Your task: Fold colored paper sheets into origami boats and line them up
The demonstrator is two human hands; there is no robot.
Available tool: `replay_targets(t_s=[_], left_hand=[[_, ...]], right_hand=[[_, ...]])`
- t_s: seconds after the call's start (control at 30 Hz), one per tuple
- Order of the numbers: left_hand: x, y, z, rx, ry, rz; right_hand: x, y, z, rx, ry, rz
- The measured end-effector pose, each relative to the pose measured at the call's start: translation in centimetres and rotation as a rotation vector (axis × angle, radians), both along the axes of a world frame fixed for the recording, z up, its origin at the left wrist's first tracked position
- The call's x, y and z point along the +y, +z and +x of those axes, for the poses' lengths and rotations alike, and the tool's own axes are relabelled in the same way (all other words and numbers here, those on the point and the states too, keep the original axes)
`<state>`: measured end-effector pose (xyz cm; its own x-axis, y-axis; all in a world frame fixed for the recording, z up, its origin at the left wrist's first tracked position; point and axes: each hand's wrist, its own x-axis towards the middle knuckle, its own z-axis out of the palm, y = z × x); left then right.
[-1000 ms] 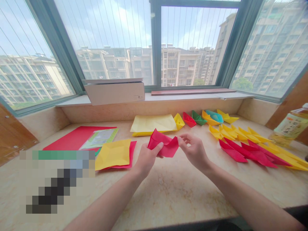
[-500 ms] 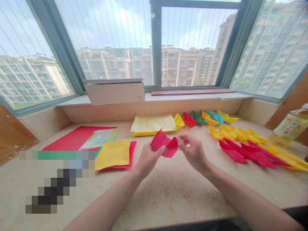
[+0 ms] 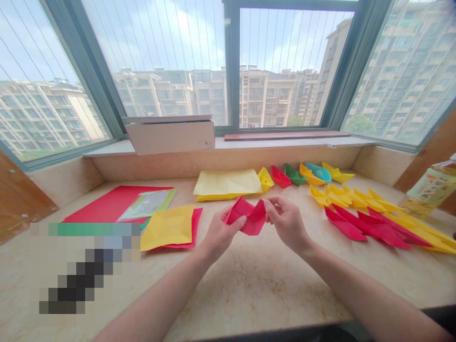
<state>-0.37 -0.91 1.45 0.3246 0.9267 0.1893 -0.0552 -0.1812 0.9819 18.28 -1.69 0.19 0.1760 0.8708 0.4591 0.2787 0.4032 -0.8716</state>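
A folded piece of red paper (image 3: pixel 253 219) is held between my two hands above the counter. My left hand (image 3: pixel 223 233) grips its left side, thumb lying on the front face and the fingers behind. At the right corner, my right hand (image 3: pixel 288 221) pinches the paper between thumb and forefinger. The paper is creased, with raised points at its upper left and upper right and a dip between them. Left of my hands lies a stack of yellow paper (image 3: pixel 170 228) on top of red paper (image 3: pixel 197 223).
Folded paper boats in several colours, such as a green boat (image 3: pixel 294 175), line the back. Yellow (image 3: pixel 333 194) and red folded boats (image 3: pixel 370 227) lie on the right, near a bottle (image 3: pixel 432 187). Pale yellow sheets (image 3: pixel 228 182), a large red sheet (image 3: pixel 107 204) and a white box (image 3: pixel 171 137) are behind.
The upper left flap of the red paper has come lower and folded inward. My hands have stayed in nearly the same place.
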Motion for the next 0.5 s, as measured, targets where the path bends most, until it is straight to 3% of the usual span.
replay_targets(t_s=[0.13,0.3,0.37,0.5], left_hand=[[0.5,-0.3,0.0,-0.115,0.005,-0.019],[2.1,-1.9,-0.8,0.013,0.293,-0.001],[2.5,-2.3,-1.4,0.177,0.352,0.140],[2.4,-2.0,-1.9,0.647,0.318,0.647]], right_hand=[[0.7,0.0,1.1,-0.199,-0.064,0.106],[1.2,0.1,1.9,-0.426,-0.052,0.206],[1.3,-0.1,2.0,-0.451,-0.021,0.205],[1.9,-1.2,1.8,-0.452,0.060,0.120]])
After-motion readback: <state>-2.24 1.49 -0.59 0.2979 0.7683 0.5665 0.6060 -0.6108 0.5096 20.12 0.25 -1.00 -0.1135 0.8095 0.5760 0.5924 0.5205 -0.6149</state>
